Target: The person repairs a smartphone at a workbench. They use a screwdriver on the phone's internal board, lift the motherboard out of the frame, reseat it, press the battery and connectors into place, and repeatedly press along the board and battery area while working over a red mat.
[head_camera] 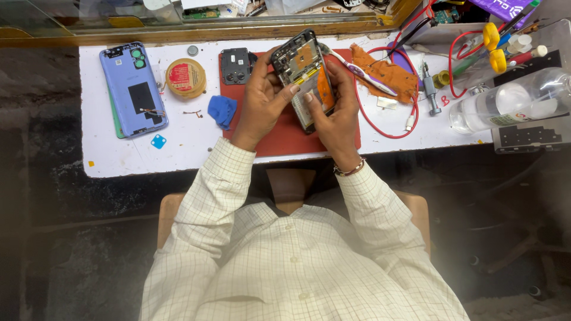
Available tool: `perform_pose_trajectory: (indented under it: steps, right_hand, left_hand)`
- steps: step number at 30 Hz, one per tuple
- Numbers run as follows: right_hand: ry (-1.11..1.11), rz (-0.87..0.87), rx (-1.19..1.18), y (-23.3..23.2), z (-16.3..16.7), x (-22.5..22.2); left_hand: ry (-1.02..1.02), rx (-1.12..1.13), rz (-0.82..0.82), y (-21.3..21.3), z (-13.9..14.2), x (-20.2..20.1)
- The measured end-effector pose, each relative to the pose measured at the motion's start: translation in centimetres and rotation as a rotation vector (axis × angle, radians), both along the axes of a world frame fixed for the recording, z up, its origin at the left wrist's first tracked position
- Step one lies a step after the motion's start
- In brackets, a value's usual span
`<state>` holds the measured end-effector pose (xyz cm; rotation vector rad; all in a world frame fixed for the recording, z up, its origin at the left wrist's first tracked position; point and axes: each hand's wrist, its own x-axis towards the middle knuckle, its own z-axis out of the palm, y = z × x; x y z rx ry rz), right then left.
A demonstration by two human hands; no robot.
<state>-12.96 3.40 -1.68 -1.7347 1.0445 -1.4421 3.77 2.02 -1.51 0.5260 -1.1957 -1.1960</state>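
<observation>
1. Nearest me: my forearms in checked sleeves, elbows bent, both reaching over the bench edge.
2. Left hand: fingers curled round the opened phone's left edge, thumb on its face.
3. Right hand: cups the right edge, thumb pressing inside.
4. Opened phone: held tilted above the red mat. I judge it light, stiff, fragile; grip the frame edges only.
5. Farther: toothbrush, possibly; clear bottle; lilac back cover.
</observation>
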Motion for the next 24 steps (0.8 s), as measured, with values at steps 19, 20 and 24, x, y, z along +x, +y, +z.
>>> perform_pose_trajectory:
  steps: [19,20,24]
  right_hand:
    - [0.243,-0.137,-0.356,-0.3,2.0,0.7]
    - [0.233,-0.128,-0.354,-0.3,2.0,0.7]
    - [0.220,-0.105,-0.348,-0.3,2.0,0.5]
  left_hand:
    - [-0.085,0.055,0.110,-0.3,0.0,0.2]
    - [-0.081,0.056,0.106,-0.2,0.0,0.2]
    - [-0.082,0.058,0.108,0.0,0.0,0.2]
